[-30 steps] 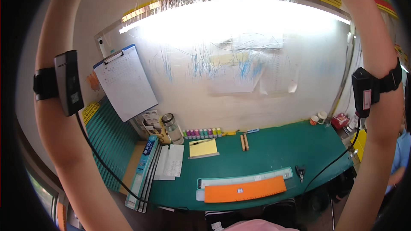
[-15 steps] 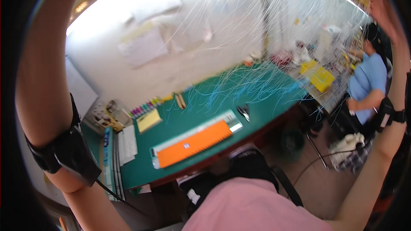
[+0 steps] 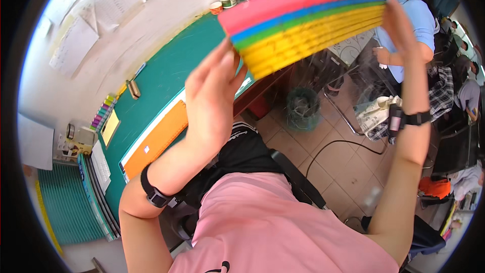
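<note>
Up in front of me, a stack of thin foam boards (image 3: 308,25) in pink, blue, green and yellow layers is held between my two hands. My left hand (image 3: 212,98) grips its left end, fingers partly hidden behind the stack. At the far right end my right hand (image 3: 401,28) holds the other side, its fingertips hidden. Faint thin strands seem to hang below the stack. Below my left wrist, an orange board (image 3: 154,139) with a notched edge lies on the green desk (image 3: 166,71).
A row of coloured spools or bottles (image 3: 103,111), a yellow note pad (image 3: 110,127) and a tan clip-like tool (image 3: 133,90) lie along the wall. A person in a light blue top (image 3: 417,15) works at the right. A bin (image 3: 303,107) and a black cable (image 3: 323,146) are on the tiled floor.
The stack has come down from the upper edge into full view, and my hands are lower and closer together. Many clear and blue strands spread over the desk before. My view has turned rightward.
</note>
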`<state>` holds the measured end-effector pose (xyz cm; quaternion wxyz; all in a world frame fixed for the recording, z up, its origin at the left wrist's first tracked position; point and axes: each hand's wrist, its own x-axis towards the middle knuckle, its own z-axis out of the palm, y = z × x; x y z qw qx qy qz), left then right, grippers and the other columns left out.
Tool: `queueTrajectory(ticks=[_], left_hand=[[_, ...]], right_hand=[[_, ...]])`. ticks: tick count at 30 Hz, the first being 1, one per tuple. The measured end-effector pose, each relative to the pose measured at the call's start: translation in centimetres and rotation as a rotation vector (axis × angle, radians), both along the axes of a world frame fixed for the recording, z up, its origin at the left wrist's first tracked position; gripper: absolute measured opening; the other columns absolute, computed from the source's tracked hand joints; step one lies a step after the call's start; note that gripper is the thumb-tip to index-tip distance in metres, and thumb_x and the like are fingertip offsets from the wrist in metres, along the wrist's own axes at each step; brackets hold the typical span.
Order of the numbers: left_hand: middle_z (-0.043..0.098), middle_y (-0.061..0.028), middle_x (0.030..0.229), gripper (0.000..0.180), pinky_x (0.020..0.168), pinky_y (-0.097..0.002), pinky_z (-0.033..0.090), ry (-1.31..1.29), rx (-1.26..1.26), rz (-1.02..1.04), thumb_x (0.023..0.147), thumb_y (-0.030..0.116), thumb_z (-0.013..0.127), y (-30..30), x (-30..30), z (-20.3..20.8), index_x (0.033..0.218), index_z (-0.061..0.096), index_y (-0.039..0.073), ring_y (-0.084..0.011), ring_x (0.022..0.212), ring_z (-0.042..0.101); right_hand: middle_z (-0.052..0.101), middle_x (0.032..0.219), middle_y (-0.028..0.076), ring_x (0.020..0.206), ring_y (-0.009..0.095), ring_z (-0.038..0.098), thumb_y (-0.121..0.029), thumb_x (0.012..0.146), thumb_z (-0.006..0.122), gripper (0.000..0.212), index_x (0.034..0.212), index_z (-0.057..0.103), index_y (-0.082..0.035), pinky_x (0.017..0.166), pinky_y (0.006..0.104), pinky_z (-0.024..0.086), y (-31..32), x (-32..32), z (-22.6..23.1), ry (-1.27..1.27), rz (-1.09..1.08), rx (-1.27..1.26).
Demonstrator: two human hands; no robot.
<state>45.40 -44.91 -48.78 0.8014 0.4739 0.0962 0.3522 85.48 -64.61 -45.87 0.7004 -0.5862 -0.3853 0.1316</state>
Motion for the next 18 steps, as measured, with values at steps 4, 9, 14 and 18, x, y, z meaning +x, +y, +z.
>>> queueTrajectory(ticks=[4,9,14,18], left_hand=[[0.05,-0.0192,0.15,0.05,0.119,-0.0478,0.035,0.218,0.0,0.128,0.1,0.005,0.049,0.5,0.6,-6.6,0.148,0.044,-0.009,-0.0309,0.142,0.045],[0.049,-0.0211,0.151,0.05,0.119,-0.0472,0.035,0.245,0.031,0.224,0.1,0.001,0.047,3.2,0.3,-13.4,0.149,0.043,-0.01,-0.0316,0.143,0.044],[0.049,-0.0176,0.152,0.049,0.118,-0.0431,0.038,0.261,0.145,0.317,0.099,-0.008,0.047,3.9,-0.4,-17.1,0.148,0.044,-0.009,-0.029,0.144,0.044],[0.047,-0.0177,0.154,0.049,0.118,-0.0469,0.038,0.266,0.197,0.317,0.1,-0.006,0.046,4.6,-1.5,-18.0,0.149,0.044,-0.007,-0.0298,0.145,0.043]], right_hand=[[0.063,0.131,0.005,0.121,0.014,0.056,-0.051,0.103,0.054,0.058,0.134,0.062,-0.002,0.105,0.0306,0.04,5.7,2.1,-10.7,0.063,-0.155,-0.262],[0.064,0.13,0.006,0.12,0.015,0.057,-0.042,0.108,0.048,0.051,0.131,0.063,0.001,0.107,0.0315,0.04,12.7,1.8,-19.4,0.02,-0.048,0.04],[0.065,0.123,0.005,0.117,0.014,0.058,-0.036,0.109,0.045,0.045,0.127,0.062,0.001,0.105,0.0286,0.041,14.6,-0.3,-20.4,0.32,0.012,0.198],[0.065,0.118,0.004,0.11,0.012,0.06,-0.036,0.109,0.045,0.042,0.126,0.063,-0.002,0.095,0.0252,0.046,14.0,2.6,-22.6,0.223,0.06,-0.039]])
